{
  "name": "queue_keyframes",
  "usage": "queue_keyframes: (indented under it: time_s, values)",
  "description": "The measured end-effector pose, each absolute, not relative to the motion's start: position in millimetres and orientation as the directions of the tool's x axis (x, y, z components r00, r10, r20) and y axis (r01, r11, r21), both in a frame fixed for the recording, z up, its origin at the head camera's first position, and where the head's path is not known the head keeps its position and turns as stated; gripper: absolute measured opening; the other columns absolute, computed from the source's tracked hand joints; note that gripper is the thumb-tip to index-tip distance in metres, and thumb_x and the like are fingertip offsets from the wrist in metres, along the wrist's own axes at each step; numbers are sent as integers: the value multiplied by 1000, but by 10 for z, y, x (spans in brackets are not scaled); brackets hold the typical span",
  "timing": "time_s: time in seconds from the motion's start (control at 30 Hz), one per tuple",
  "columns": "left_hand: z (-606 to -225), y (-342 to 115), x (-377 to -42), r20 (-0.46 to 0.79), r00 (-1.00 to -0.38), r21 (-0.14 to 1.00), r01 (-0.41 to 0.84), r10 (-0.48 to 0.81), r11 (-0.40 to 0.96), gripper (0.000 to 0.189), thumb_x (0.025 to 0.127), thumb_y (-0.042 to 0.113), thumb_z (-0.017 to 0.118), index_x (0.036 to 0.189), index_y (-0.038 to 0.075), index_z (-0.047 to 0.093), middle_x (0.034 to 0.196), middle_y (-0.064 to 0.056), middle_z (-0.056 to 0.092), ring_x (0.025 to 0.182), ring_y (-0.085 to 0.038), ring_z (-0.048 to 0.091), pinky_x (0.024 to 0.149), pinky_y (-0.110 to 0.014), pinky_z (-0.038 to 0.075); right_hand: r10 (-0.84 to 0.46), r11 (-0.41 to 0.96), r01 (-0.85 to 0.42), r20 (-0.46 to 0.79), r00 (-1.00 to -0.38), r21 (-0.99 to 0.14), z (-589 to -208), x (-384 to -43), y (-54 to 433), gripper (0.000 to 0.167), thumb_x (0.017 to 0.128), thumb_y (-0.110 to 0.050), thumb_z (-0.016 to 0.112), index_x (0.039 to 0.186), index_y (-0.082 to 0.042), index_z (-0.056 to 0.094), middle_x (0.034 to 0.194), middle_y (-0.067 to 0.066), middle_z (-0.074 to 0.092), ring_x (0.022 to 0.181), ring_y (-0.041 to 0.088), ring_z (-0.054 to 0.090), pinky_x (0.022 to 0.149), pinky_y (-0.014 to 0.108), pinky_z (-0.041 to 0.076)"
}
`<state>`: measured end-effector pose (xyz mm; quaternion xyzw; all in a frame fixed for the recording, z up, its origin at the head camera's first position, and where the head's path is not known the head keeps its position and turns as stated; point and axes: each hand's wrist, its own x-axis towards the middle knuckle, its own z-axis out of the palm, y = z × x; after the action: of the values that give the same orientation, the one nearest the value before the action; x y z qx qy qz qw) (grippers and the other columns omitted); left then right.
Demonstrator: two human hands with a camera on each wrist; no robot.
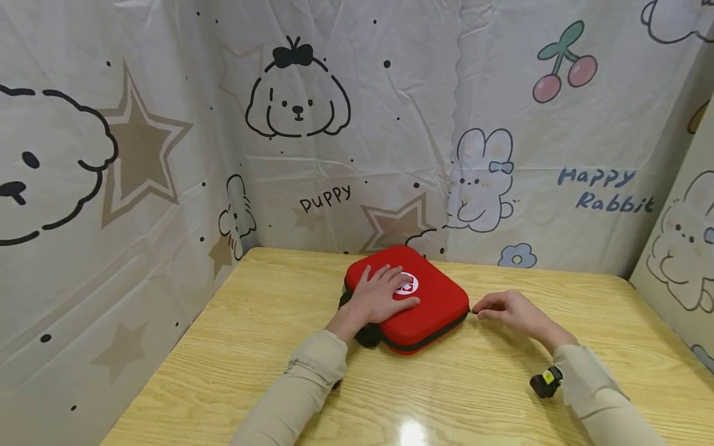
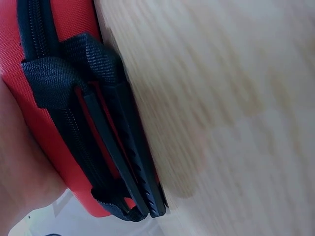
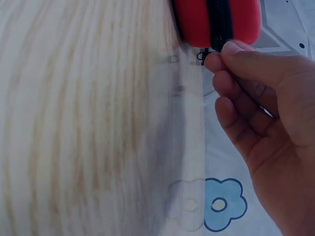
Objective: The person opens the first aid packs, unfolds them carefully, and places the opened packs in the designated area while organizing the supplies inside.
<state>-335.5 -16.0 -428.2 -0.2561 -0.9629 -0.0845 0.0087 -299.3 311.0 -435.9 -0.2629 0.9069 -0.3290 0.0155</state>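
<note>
A red zippered case [image 1: 429, 297] with a white round emblem on its lid lies on the table. My left hand [image 1: 380, 298] rests on top of it with the fingers spread. At the case's right corner, my right hand [image 1: 512, 313] pinches a small dark zipper pull [image 1: 474, 311] between thumb and forefinger. In the right wrist view the black zipper [image 3: 220, 19] runs down the case's side to that pinch, and the pull is mostly hidden by the fingertips. The left wrist view shows black carrying handles [image 2: 120, 152] on the case's side. The zipper looks closed where it shows there.
The case sits on a wooden table [image 1: 268, 310], near its back edge. Behind and beside the table hang cloth sheets [image 1: 357, 124] printed with cartoon animals, stars and lettering. A small black device [image 1: 545, 382] is at the right wrist.
</note>
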Motion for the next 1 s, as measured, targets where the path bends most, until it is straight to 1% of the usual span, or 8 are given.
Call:
queue_keyframes:
  time_s: [0.13,0.27,0.4,0.5,0.63,0.8,1.0]
  values:
    - [-4279,-156,-3357,66,-870,153,493,489,856,70,92,75,37,151,37,38,164,7,26,152,-22,20,122,-57,9,-521,619,-465,112,-846,-634,-4350,-2973,3090,13,92,-13,70,102,-7,77,98,7,76,86,-2,65,77,18,52]
    - [-4278,-161,-3362,80,-870,149,492,486,858,69,92,74,38,150,36,39,163,7,27,152,-22,21,122,-58,10,-512,620,-443,94,-854,-648,-4349,-2935,3064,16,92,-16,71,103,-8,77,99,6,76,85,-1,65,78,18,51]
    - [-4288,-138,-3354,91,-877,142,481,472,865,67,92,73,40,149,37,40,162,7,30,151,-22,23,121,-58,11,-551,600,-485,112,-827,-636,-4327,-2872,2970,14,91,-14,71,101,-7,77,98,6,76,85,0,65,76,18,51]
    - [-4294,-95,-3344,98,-889,157,458,448,875,67,92,72,41,149,37,41,161,6,32,151,-22,24,121,-58,10,-593,579,-538,136,-794,-612,-4312,-2839,2870,11,91,-14,72,99,-8,77,96,4,76,84,0,65,76,19,51]
    - [-4305,-32,-3339,104,-908,181,417,405,890,66,91,71,43,147,36,43,161,5,33,151,-23,25,121,-59,9,-623,561,-579,159,-766,-592,-4311,-2826,2791,10,90,-14,72,98,-10,77,95,2,76,84,0,64,76,20,52]
    - [-4313,19,-3321,100,-922,179,386,373,905,65,91,72,43,146,37,43,161,5,33,151,-23,24,121,-60,9,-622,577,-583,154,-768,-572,-4341,-2830,2790,10,91,-13,71,98,-10,77,95,0,76,84,-2,63,75,20,52]
    - [-4300,90,-3269,118,-936,194,348,331,917,63,91,69,46,144,35,44,159,2,35,149,-25,27,120,-62,10,-626,580,-575,135,-768,-577,-4365,-2824,2749,10,90,-16,72,98,-14,78,95,-5,76,86,-2,63,78,21,52]
